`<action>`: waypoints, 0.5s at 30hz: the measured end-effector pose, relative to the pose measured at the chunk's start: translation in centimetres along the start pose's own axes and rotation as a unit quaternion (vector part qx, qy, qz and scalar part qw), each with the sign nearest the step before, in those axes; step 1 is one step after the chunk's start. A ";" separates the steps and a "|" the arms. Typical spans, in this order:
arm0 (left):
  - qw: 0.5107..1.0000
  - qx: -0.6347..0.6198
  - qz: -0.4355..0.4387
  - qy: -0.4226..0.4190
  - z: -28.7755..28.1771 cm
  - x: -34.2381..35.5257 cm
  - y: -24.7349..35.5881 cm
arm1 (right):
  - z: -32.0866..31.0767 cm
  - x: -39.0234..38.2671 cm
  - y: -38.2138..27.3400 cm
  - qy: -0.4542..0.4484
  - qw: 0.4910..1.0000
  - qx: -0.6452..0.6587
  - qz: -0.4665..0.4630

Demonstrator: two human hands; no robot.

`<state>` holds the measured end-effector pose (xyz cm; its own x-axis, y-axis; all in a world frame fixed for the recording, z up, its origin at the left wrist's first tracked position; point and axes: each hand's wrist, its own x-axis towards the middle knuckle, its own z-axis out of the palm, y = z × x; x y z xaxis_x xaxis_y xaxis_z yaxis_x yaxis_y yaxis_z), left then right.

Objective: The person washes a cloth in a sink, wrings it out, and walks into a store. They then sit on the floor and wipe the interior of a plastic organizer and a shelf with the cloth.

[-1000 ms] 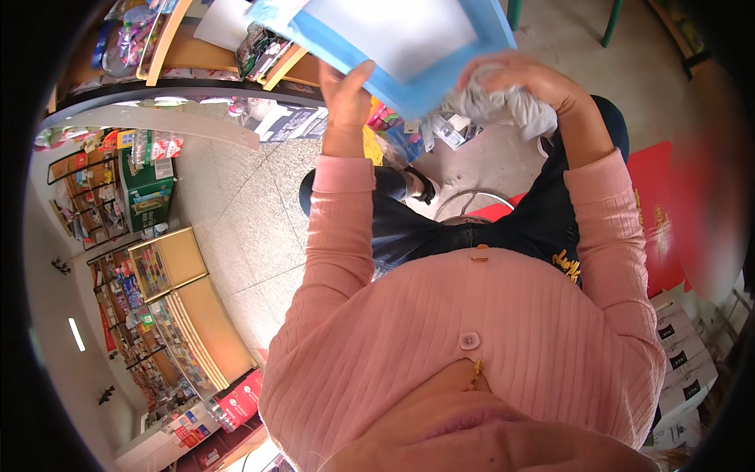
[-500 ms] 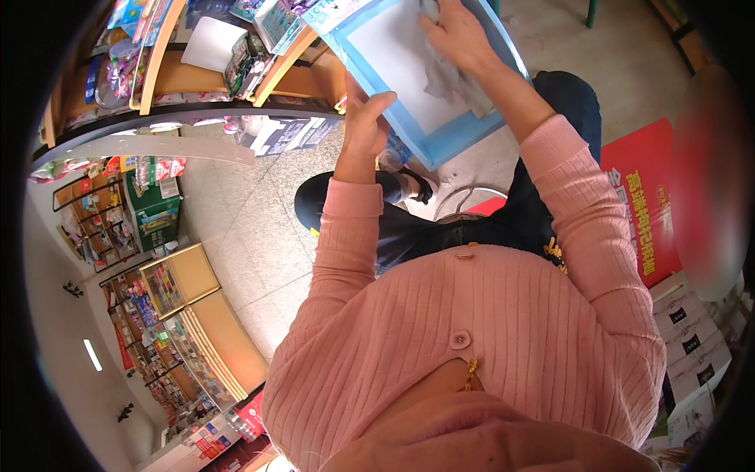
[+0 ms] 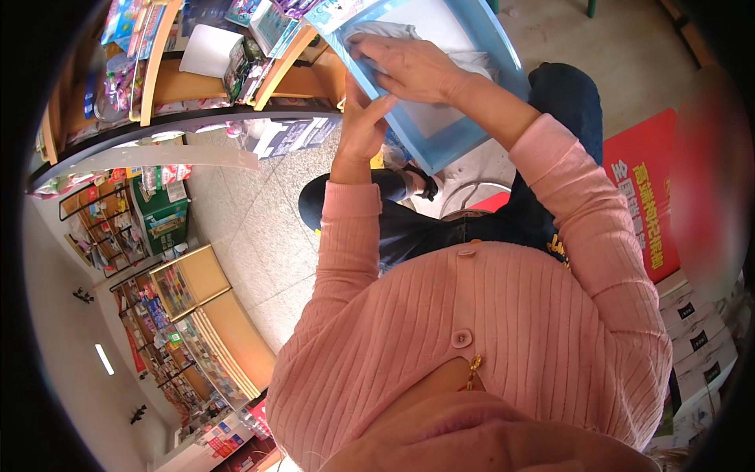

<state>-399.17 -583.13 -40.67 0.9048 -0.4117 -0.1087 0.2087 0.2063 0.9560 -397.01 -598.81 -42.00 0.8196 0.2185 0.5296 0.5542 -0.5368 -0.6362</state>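
Note:
Tilted in front of me is a shallow light-blue box [image 3: 460, 149] with a whitish inside. My left hand [image 3: 363, 130] is closed on its left side wall, thumb on the near side and the other fingers mostly hidden behind. Inside the box, my right hand [image 3: 417, 71] presses a crumpled pale grey cloth [image 3: 385, 30] against the left inner wall. Part of the cloth trails out to the right beyond the hand.
Shelves with wooden dividers [image 3: 275, 67] and packed goods stand close at the far left. A red printed board [image 3: 645, 189] and stacked white boxes [image 3: 700, 338] are to my right. More shelving [image 3: 157, 338] lines the left side. My knees [image 3: 566, 102] are under the box.
My right hand has slid left and nearer with the cloth, from the far middle of the box to its left wall. My left hand keeps its hold.

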 end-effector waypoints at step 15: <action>0.985 0.049 0.167 0.013 -3.2 1.4 1.2 | -0.2 -4.3 -2.2 -0.243 0.959 0.137 0.037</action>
<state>-396.44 -580.65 -40.54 0.9262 -0.3126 0.2106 -0.1378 0.2391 0.9612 -401.74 -598.71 -42.76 0.7922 0.5783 0.1951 0.4543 -0.3453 -0.8212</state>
